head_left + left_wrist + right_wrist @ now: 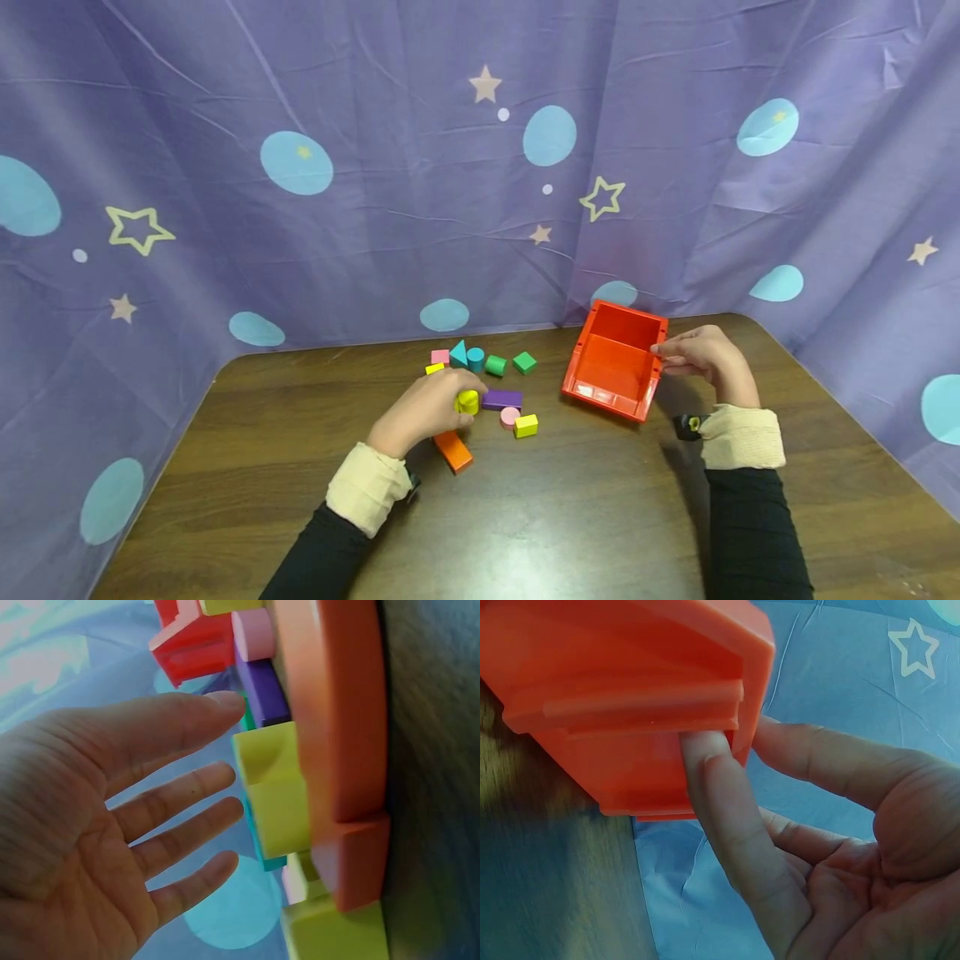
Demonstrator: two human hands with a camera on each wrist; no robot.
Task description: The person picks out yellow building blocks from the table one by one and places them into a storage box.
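Note:
My left hand [435, 407] reaches over a group of toy blocks, its fingers nearly straight and spread. Yellow blocks [467, 402] lie by its fingertips; in the left wrist view a notched yellow block [276, 791] shows just past the fingers, with nothing held. An orange block [453, 452] lies below that hand, partly covered by it in the head view. At the right, my right hand [708, 358] pinches the side rim of a red plastic bin [615, 362], thumb and fingers on either side. The bin's inside is bare.
A purple block [502, 400], a pink round block [509, 417] and a yellow block [527, 426] lie right of the left hand. Behind them are a green cylinder [496, 365], a green block [524, 362] and a blue triangle [459, 354]. A patterned curtain [375, 250] borders the wooden table [570, 517].

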